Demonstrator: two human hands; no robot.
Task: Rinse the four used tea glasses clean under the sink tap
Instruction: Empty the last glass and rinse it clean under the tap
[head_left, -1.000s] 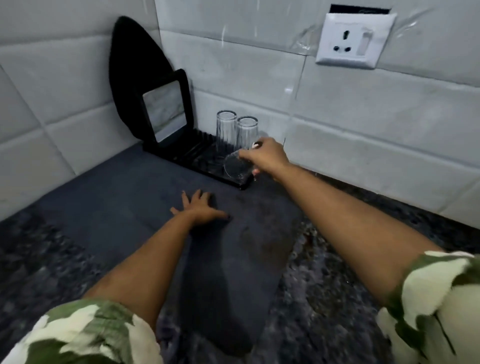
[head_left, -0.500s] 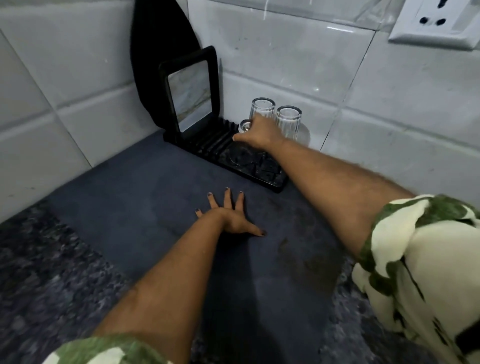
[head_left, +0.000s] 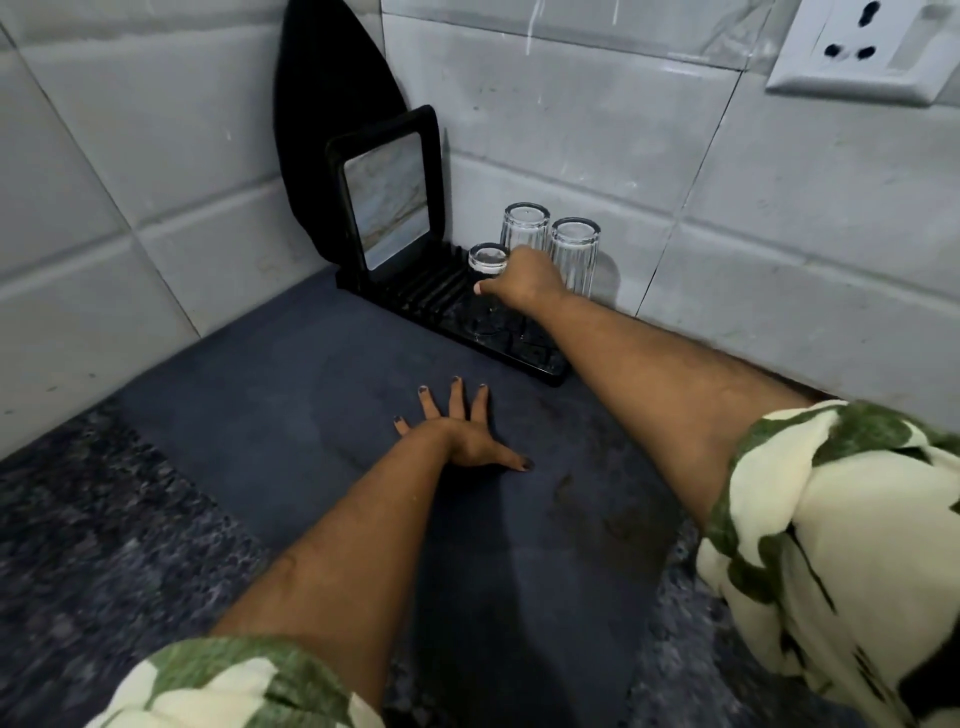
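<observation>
Three clear tea glasses stand upside down on a black ribbed drying rack (head_left: 431, 299) in the counter's corner. Two of them (head_left: 524, 231) (head_left: 575, 254) are at the back by the wall. The third glass (head_left: 487, 262) stands in front on the left, and my right hand (head_left: 522, 283) wraps its side with thumb and fingers. My left hand (head_left: 460, 434) lies flat, fingers spread, on the dark mat (head_left: 270, 395) and holds nothing. No tap or sink is in view.
A black framed tray (head_left: 387, 197) leans upright at the rack's left end, with a black board (head_left: 332, 130) behind it against the tiled wall. A white wall socket (head_left: 862, 49) is at the upper right. Speckled granite counter (head_left: 78, 545) surrounds the mat.
My right hand carried the tilted glass from the rack's front edge and stood it upside down on the rack, left of the other two. The left hand stayed flat on the mat.
</observation>
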